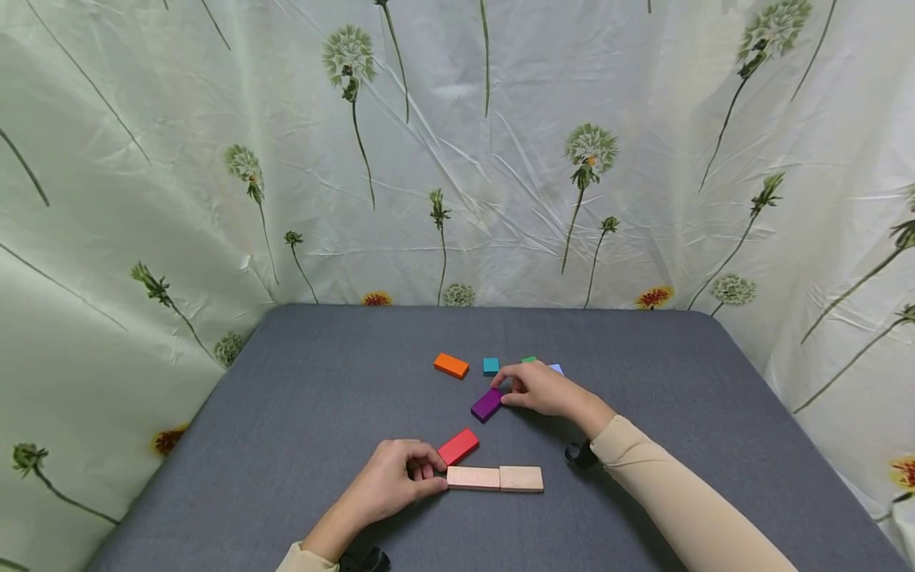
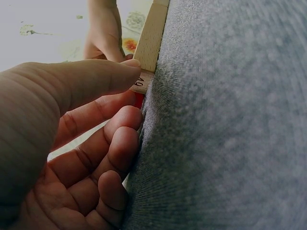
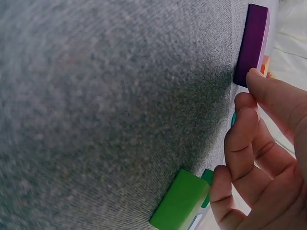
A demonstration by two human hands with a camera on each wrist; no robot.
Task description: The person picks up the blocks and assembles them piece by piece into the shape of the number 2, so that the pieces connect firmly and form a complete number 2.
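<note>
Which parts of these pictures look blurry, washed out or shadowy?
Head view: mostly clear, soft shadow beneath the right sleeve; left wrist view: grey tabletop blurry at right, backdrop washed out at upper left; right wrist view: tabletop blurry at left, shadowed beside the right hand.

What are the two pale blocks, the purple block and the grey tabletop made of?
The pale blocks look like bare, matte wood: fine grain shows up close. The purple block is perhaps painted wood, smooth and evenly coloured; no grain shows, so plastic is possible. The grey tabletop seems covered in matte woven fabric, judging by its fine threadlike texture.
</note>
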